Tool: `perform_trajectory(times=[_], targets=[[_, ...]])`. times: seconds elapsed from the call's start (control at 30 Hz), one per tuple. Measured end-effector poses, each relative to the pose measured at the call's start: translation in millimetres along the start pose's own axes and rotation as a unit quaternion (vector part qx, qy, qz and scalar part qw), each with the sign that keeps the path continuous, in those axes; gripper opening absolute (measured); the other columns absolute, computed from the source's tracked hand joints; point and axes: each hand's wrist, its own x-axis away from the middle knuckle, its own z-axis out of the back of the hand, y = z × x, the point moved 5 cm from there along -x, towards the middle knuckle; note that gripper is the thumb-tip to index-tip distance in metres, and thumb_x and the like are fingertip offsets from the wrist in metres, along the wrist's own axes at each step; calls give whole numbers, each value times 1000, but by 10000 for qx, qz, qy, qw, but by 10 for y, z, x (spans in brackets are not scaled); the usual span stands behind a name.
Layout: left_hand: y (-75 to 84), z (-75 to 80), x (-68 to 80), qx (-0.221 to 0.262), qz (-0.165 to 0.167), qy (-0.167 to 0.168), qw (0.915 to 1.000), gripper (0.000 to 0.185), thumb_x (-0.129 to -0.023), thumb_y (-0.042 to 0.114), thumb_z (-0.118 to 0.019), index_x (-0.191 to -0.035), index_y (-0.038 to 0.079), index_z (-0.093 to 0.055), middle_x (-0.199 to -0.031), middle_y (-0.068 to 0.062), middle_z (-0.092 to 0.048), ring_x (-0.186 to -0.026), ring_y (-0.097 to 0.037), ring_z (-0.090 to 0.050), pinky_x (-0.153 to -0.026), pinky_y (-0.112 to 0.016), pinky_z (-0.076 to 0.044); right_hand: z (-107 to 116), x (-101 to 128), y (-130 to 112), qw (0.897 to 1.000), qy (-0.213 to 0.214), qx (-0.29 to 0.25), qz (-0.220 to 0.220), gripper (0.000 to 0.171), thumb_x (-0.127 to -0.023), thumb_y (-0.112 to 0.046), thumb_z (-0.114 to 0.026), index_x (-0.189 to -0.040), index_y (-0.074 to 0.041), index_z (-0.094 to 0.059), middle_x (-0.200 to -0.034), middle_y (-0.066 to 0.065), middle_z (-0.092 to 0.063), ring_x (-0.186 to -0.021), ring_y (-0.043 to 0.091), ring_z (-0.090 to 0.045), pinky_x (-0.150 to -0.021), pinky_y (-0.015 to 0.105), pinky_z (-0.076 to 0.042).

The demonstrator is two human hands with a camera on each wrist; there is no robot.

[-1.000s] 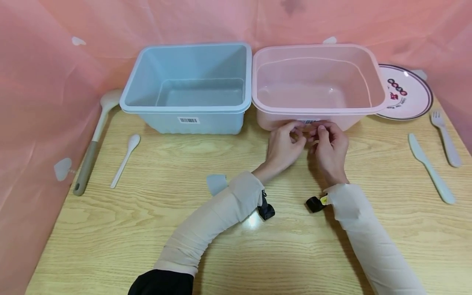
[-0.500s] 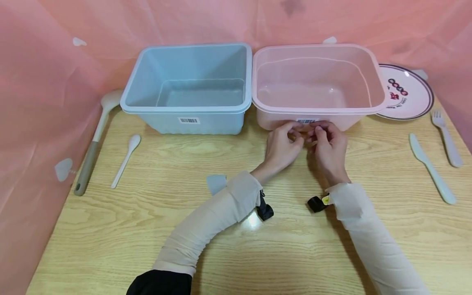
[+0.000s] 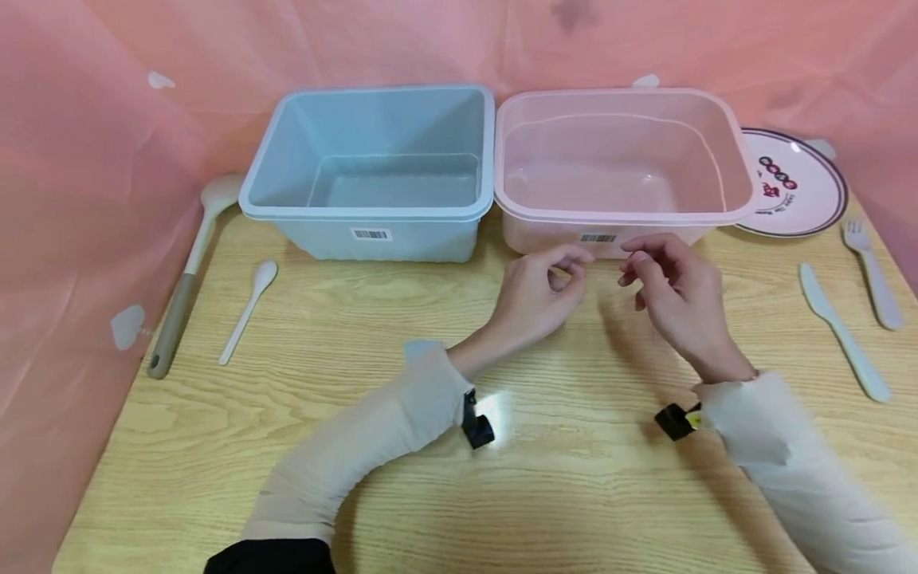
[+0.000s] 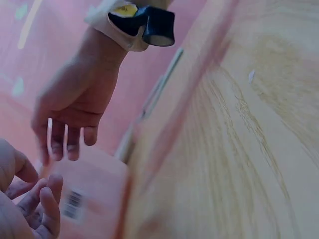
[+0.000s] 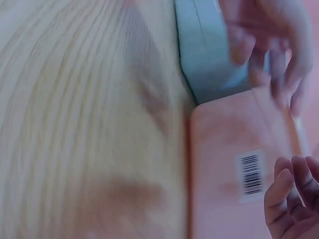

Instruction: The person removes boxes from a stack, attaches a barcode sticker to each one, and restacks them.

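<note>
A barcode label [image 3: 598, 238] lies flat on the front wall of the pink plastic bin [image 3: 624, 215]. Just left of and below that label, my left hand [image 3: 541, 291] hovers with thumb and fingers loosely bent, holding nothing visible. My right hand [image 3: 677, 299] is to the right of the label, its fingers loosely bent and apart from the bin. In the right wrist view the barcode label [image 5: 251, 176] shows whole, with both hands off it. Beside the pink bin stands a light blue bin [image 3: 373, 235] with a similar barcode label [image 3: 370, 234] on its front.
A long-handled ladle [image 3: 190, 279] and a small white spoon [image 3: 248, 311] lie on the left. At right are a plate [image 3: 803, 191], a fork [image 3: 873, 275] and a pale green knife [image 3: 842, 331]. A light blue scrap [image 3: 419, 349] lies beside the left sleeve. Pink cloth [image 3: 394, 40] hangs behind.
Both hands have come off the label on the pink bin and drawn apart, the left slightly leftward, the right to the right. The whole barcode is now uncovered.
</note>
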Motion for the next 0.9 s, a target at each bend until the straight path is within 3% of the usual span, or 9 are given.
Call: perform_trajectory(times=[0.1,0.2,0.3,0.33,0.43,0.53,0.67,0.8,0.9], targets=[[205,237,130,-164,-935,49,9955,18,-90,2,-58,-104,2,-69,-93,-9,-71,-78,-8,-65,-66,-9,-50,112,16,-150,9990,-95,255,355,19,-97,-6,-49,-108,1,-64,-82,-8,-64,-61,1,-58,-46,16,-46],[371,525,248,-391,-1554,226,9868,16,-90,2,-60,-104,-1,-69,-92,-10,-70,-83,-14,-64,-62,-12,-49,251,-6,-275,9942,-37,552,927,19,-95,-2,-51,-107,4,-65,-88,-16,-64,-68,-3,-58,-53,9,-46],[449,888,302,-751,-1801,573,9791,16,-89,5,-64,-102,-1,-69,-93,-11,-71,-86,-17,-64,-61,-18,-50,449,-82,-342,9826,241,1115,1465,20,-91,-1,-56,-108,4,-67,-97,-28,-60,-76,-13,-56,-64,2,-43],[451,1027,311,-908,-1818,727,9764,16,-88,6,-65,-102,-1,-69,-95,-12,-71,-89,-19,-64,-64,-21,-51,523,-118,-341,9785,365,1314,1546,22,-91,-2,-57,-109,2,-67,-100,-25,-61,-81,-16,-54,-68,1,-42],[388,1478,322,-1357,-1733,1225,9677,20,-86,10,-68,-104,1,-70,-102,-13,-70,-97,-22,-64,-69,-29,-53,766,-251,-264,9743,699,1696,1307,26,-90,-9,-59,-114,-2,-68,-103,-28,-56,-86,-20,-50,-73,0,-38],[226,1941,329,-1706,-1252,1695,9625,26,-84,12,-70,-109,3,-70,-112,-13,-67,-106,-22,-59,-77,-34,-52,981,-393,-89,9765,1055,1801,543,30,-88,-15,-62,-116,-9,-68,-101,-28,-53,-87,-18,-49,-75,0,-37],[-78,2500,330,-2087,-117,2177,9534,39,-82,18,-72,-120,10,-66,-124,-12,-57,-113,-20,-50,-90,-35,-42,1145,-535,176,9806,1166,1457,-591,30,-86,-19,-67,-116,-20,-68,-100,-30,-51,-89,-14,-50,-76,1,-40],[-429,2860,332,-1921,1073,2151,9515,57,-82,27,-73,-135,17,-54,-142,-12,-37,-127,-22,-35,-107,-39,-30,1182,-616,381,9861,844,788,-1193,29,-87,-20,-69,-115,-25,-67,-101,-26,-53,-85,-12,-53,-66,2,-44],[-700,2954,335,-1237,1812,1820,9585,70,-86,32,-71,-147,25,-39,-150,-13,-27,-136,-24,-31,-111,-41,-32,1164,-672,489,9875,499,633,-1352,27,-88,-23,-68,-114,-26,-67,-94,-27,-56,-71,-14,-57,-53,5,-43]])
